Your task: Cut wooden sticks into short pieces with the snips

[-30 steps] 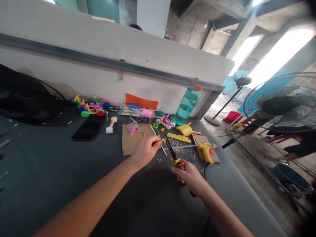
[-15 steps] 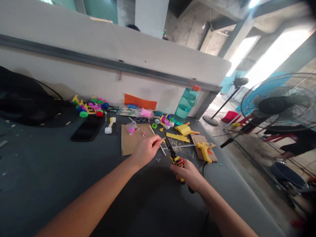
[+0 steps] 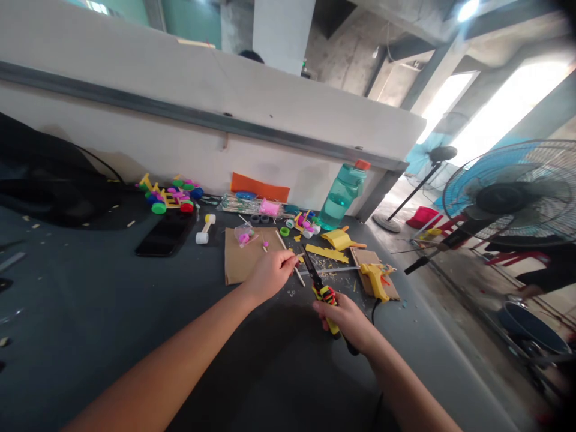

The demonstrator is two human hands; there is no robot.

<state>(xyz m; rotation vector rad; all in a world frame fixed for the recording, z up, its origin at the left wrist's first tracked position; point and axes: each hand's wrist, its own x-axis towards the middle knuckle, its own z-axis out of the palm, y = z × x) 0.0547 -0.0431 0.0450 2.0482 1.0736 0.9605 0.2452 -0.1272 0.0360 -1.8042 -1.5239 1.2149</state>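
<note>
My right hand (image 3: 344,318) is wrapped round the yellow, red and black handles of long-nose pliers (image 3: 324,295), whose dark jaws point up and to the left. In a pinch, my left hand (image 3: 271,273) holds a short thin pale stick (image 3: 300,255) close to the jaw tips; whether they touch it I cannot tell. Beneath and beyond the left hand lies a brown cardboard sheet (image 3: 234,264) with a small plastic bag of pink pieces (image 3: 244,235). A longer pale stick (image 3: 300,278) slants past the fingertips. A notched yellow strip (image 3: 327,252) lies just beyond the pliers.
At the right a yellow glue gun (image 3: 377,281) rests on cardboard. A teal bottle (image 3: 339,198) stands by the partition. Colourful toy cars (image 3: 173,197), a phone (image 3: 164,235) and a white-and-yellow wheel pair (image 3: 206,229) sit left. A fan (image 3: 504,198) stands beyond the table's right edge.
The view has shifted slightly, so everything sits a little further right and lower. Both hands keep their grips, and the pliers stay beside the short stick.
</note>
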